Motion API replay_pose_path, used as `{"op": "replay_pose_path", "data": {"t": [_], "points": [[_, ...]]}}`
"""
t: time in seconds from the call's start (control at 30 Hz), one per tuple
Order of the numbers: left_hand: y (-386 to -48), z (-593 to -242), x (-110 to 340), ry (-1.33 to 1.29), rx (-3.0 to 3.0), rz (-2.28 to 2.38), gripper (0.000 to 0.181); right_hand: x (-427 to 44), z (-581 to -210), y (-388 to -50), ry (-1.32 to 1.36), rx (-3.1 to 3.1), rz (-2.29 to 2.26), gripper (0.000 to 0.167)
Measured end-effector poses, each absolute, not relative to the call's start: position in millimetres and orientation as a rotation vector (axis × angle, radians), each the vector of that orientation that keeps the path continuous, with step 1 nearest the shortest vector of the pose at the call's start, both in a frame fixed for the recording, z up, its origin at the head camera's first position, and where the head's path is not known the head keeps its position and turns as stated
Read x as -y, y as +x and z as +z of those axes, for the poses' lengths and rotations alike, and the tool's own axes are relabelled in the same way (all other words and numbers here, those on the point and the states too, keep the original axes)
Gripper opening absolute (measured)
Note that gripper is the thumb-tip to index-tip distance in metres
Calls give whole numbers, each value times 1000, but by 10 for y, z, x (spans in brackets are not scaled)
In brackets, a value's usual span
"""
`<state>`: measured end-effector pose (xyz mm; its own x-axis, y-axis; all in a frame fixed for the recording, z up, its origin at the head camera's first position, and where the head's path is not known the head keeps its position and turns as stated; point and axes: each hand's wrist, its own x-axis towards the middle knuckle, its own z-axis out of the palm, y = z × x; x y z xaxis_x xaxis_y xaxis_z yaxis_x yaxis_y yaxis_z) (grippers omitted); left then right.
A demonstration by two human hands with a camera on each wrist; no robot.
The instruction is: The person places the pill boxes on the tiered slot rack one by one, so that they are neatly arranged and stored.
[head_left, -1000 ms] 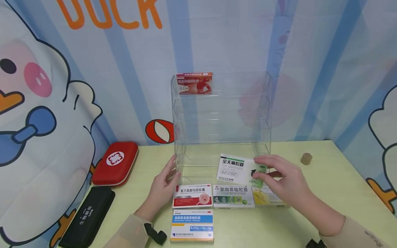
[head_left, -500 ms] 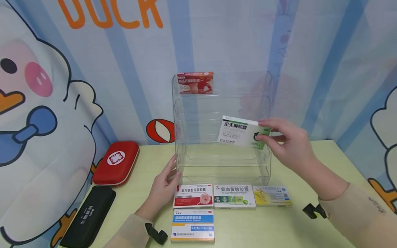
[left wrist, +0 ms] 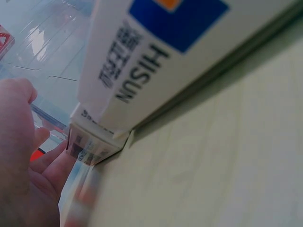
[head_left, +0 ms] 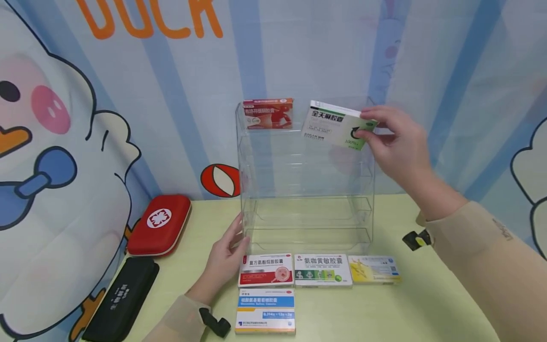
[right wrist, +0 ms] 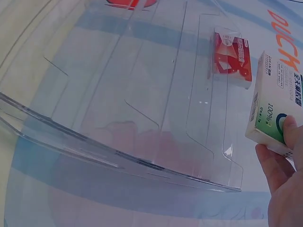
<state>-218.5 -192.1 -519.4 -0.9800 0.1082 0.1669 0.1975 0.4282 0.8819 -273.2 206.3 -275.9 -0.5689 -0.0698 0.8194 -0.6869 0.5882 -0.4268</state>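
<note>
A white-and-green medicine box (head_left: 331, 124) is pinched between the thumb and fingers of my right hand (head_left: 397, 142), held slightly tilted at the top tier of the clear acrylic display rack (head_left: 307, 197). In the right wrist view, that medicine box (right wrist: 279, 97) appears apart from the red medicine box (right wrist: 232, 59). The red box stands at the rack's top left. My left hand (head_left: 224, 256) holds the rack's lower left side, thumb toward the front. In the left wrist view some fingers of the left hand (left wrist: 23, 142) are partly hidden.
In front of the rack lie a red-and-white box (head_left: 266, 270), a white-and-green box (head_left: 322, 270), a yellow box (head_left: 374, 270) and a blue-and-white box (head_left: 265, 311). A red case (head_left: 159, 225) and a black case (head_left: 121, 299) lie left. A patterned curtain hangs behind.
My right hand has lifted the white-and-green medicine box from low in front of the rack up to its top tier. My left hand has stayed at the rack's side.
</note>
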Motion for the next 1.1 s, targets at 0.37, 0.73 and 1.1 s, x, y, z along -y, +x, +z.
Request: {"op": "replay_pose_path", "data": {"t": [0.37, 0.73, 1.1], "points": [[-2181, -5169, 1942, -288, 2567, -1600, 77, -1915, -2469, -3041, 492, 2023, 1010, 28], [-2174, -5181, 1914, -293, 2577, -1608, 76, -1874, -2292, -3266, 321, 2089, 1032, 27], [-2170, -5161, 1895, -314, 2564, -1595, 76, -1991, -2239, -3395, 251, 2132, 988, 27]]}}
